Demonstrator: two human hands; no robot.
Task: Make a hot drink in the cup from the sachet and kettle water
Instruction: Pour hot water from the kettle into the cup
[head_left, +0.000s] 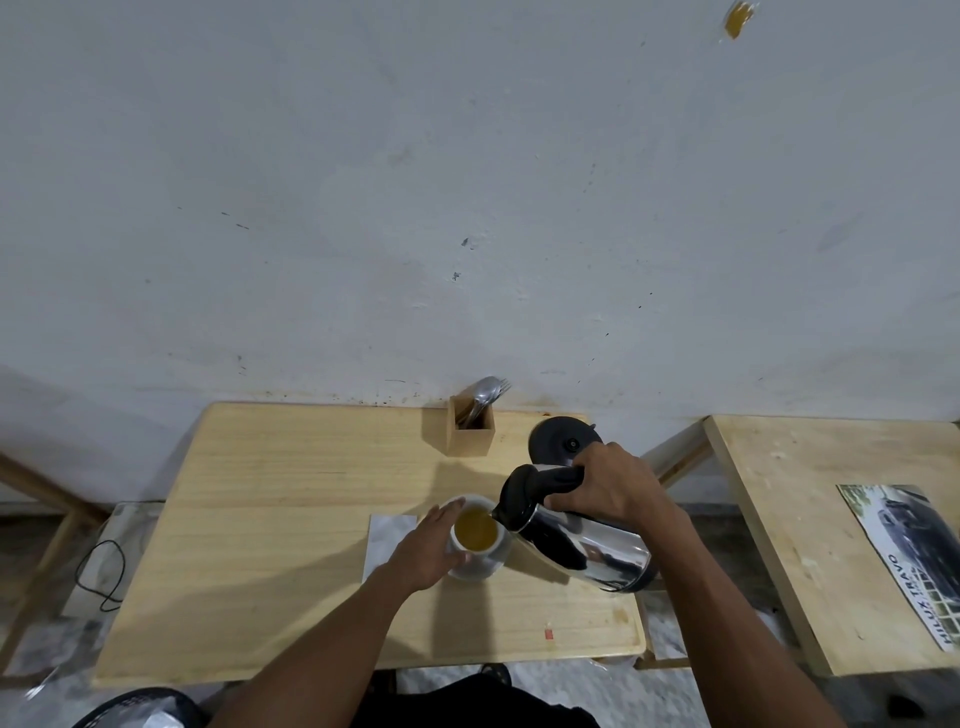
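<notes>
A white cup (480, 558) stands on the wooden table (270, 519), holding yellow-brown liquid. My left hand (428, 548) wraps around the cup's left side. My right hand (608, 483) grips the black handle of a steel kettle (587, 545). The kettle is tilted left, with its black spout at the cup's right rim. A silvery sachet (387, 535) lies flat on the table just left of the cup, partly under my left hand.
The black kettle base (558, 439) sits behind the kettle near the wall. A wooden holder (470, 431) with metal cutlery stands at the table's back edge. A second wooden table (810, 519) with a printed sheet (914, 561) is on the right. A black cable (101, 577) lies on the floor left.
</notes>
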